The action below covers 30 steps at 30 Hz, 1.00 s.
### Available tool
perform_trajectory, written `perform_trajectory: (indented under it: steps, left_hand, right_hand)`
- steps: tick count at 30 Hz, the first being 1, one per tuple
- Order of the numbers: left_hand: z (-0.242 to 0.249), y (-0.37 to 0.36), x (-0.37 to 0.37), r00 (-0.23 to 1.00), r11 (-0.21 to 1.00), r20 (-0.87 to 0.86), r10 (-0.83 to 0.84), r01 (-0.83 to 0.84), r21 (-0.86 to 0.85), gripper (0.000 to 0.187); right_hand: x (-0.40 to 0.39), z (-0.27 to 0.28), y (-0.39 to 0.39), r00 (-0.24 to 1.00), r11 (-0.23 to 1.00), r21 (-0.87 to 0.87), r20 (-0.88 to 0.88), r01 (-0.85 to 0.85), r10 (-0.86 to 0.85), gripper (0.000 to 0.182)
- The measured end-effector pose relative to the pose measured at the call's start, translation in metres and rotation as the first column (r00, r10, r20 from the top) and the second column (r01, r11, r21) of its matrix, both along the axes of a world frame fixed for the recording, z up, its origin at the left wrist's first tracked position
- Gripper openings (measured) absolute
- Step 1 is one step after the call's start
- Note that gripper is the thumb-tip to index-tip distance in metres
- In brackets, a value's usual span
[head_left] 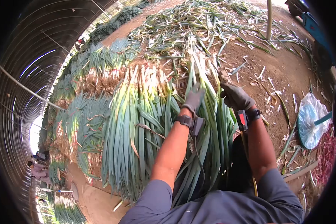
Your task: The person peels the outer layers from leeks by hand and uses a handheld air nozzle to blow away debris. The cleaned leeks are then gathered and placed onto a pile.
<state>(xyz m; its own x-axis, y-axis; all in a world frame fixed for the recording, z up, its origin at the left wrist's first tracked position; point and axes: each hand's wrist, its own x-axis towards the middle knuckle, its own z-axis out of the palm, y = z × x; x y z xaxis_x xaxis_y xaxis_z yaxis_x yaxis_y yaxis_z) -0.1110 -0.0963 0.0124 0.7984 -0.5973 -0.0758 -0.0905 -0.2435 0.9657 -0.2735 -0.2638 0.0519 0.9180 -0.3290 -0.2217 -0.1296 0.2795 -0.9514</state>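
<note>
My left hand, in a grey glove, is slightly blurred and closed on pale green onion stalks that point away from me. Their green leaves run back under my forearms toward my lap. To the right of these stalks, my gloved right hand is curled round a small brownish nozzle-like tool, partly hidden by the fingers. A thin yellow hose hangs below that wrist. Left of my left hand lies a thick row of green onions, white ends outward. Both wrists carry strapped devices.
A heap of stripped leaves covers the ground ahead, near a pole. Tied bundles fill the left side. At right are a plastic-covered blue disc and red strings. A person is far left.
</note>
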Motion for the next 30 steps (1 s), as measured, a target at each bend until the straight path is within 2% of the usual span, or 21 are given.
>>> perform_trajectory:
  steps: [2, 3, 4, 5, 6, 7, 8, 9, 10, 11, 12, 18, 19, 22, 23, 24, 27, 29, 30]
  left_hand:
    - [-0.049, 0.014, 0.005, 0.966, 0.921, 0.159, -0.204, 0.135, 0.365, 0.06]
    - [-0.053, 0.025, 0.003, 0.973, 0.944, 0.132, -0.187, 0.141, 0.299, 0.058]
    - [-0.06, 0.035, 0.004, 0.98, 0.962, 0.102, -0.169, 0.142, 0.233, 0.056]
    - [-0.065, 0.045, 0.015, 0.977, 0.958, 0.176, -0.119, 0.067, 0.277, 0.05]
    - [-0.032, 0.055, 0.01, 0.989, 0.913, 0.141, -0.034, -0.027, 0.406, 0.047]
    - [-0.042, 0.07, 0.022, 0.903, 0.912, 0.429, 0.017, -0.19, 0.364, 0.042]
    - [-0.03, 0.082, 0.034, 0.893, 0.877, 0.445, 0.062, -0.262, 0.404, 0.04]
    - [0.002, 0.086, 0.029, 0.893, 0.715, 0.443, 0.075, -0.358, 0.601, 0.042]
    - [0.008, 0.091, 0.035, 0.85, 0.588, 0.525, 0.054, -0.452, 0.671, 0.039]
    - [-0.005, 0.098, 0.049, 0.809, 0.498, 0.588, 0.01, -0.514, 0.699, 0.04]
    - [-0.022, 0.106, 0.061, 0.769, 0.403, 0.638, -0.041, -0.572, 0.715, 0.04]
    - [-0.044, 0.091, 0.103, 0.828, 0.268, 0.472, -0.303, -0.402, 0.876, 0.037]
    - [-0.044, 0.085, 0.113, 0.873, 0.22, 0.415, -0.256, -0.365, 0.905, 0.032]
    - [-0.039, 0.078, 0.161, 0.801, 0.273, 0.396, -0.449, -0.299, 0.914, 0.039]
    - [-0.026, 0.075, 0.198, 0.844, 0.522, 0.383, -0.375, -0.149, 0.84, 0.039]
    - [-0.016, 0.072, 0.226, 0.887, 0.735, 0.348, -0.304, -0.013, 0.678, 0.038]
    - [0.027, 0.066, 0.197, 0.937, 0.79, 0.349, 0.029, -0.235, 0.567, 0.046]
    - [0.057, 0.057, 0.18, 0.911, 0.783, 0.331, 0.246, -0.389, 0.486, 0.05]
    - [0.013, 0.068, 0.2, 0.928, 0.606, 0.368, 0.061, -0.328, 0.725, 0.058]
  right_hand:
    - [0.001, 0.011, 0.004, 0.997, 0.998, 0.012, -0.026, -0.066, 0.066, 0.033]
    - [0.001, 0.028, 0.013, 0.986, 0.996, -0.035, -0.147, -0.087, 0.081, 0.035]
    - [0.006, 0.025, 0.021, 0.979, 0.989, -0.034, -0.153, -0.143, 0.136, 0.036]
    - [0.011, 0.021, 0.028, 0.969, 0.98, -0.035, -0.156, -0.197, 0.189, 0.037]
    - [0.016, 0.016, 0.032, 0.958, 0.968, -0.037, -0.159, -0.248, 0.239, 0.038]
    - [0.023, 0.0, 0.038, 0.935, 0.949, -0.038, -0.184, -0.313, 0.302, 0.041]
    - [0.026, 0.01, 0.048, 0.893, 0.902, -0.15, -0.278, -0.404, 0.354, 0.046]
    - [0.029, 0.014, 0.056, 0.88, 0.881, -0.188, -0.296, -0.434, 0.371, 0.049]
    - [0.03, 0.016, 0.063, 0.869, 0.858, -0.227, -0.313, -0.461, 0.384, 0.052]
    - [0.03, 0.019, 0.066, 0.886, 0.855, -0.26, -0.252, -0.449, 0.389, 0.057]
    - [0.032, 0.018, 0.067, 0.883, 0.855, -0.258, -0.272, -0.451, 0.383, 0.059]
    - [0.035, 0.028, 0.06, 0.888, 0.869, -0.245, -0.29, -0.43, 0.358, 0.063]
    - [0.034, 0.034, 0.06, 0.889, 0.869, -0.252, -0.294, -0.425, 0.35, 0.063]
    - [0.038, 0.029, 0.055, 0.889, 0.865, -0.262, -0.297, -0.428, 0.35, 0.065]
    - [0.04, 0.026, 0.054, 0.884, 0.862, -0.257, -0.3, -0.438, 0.359, 0.064]
    - [0.041, 0.023, 0.052, 0.879, 0.857, -0.255, -0.301, -0.448, 0.37, 0.064]
    - [0.042, 0.018, 0.053, 0.878, 0.856, -0.266, -0.322, -0.443, 0.354, 0.06]
    - [0.04, 0.025, 0.052, 0.875, 0.85, -0.27, -0.318, -0.454, 0.366, 0.057]
    - [0.039, 0.028, 0.052, 0.874, 0.847, -0.27, -0.312, -0.457, 0.372, 0.056]
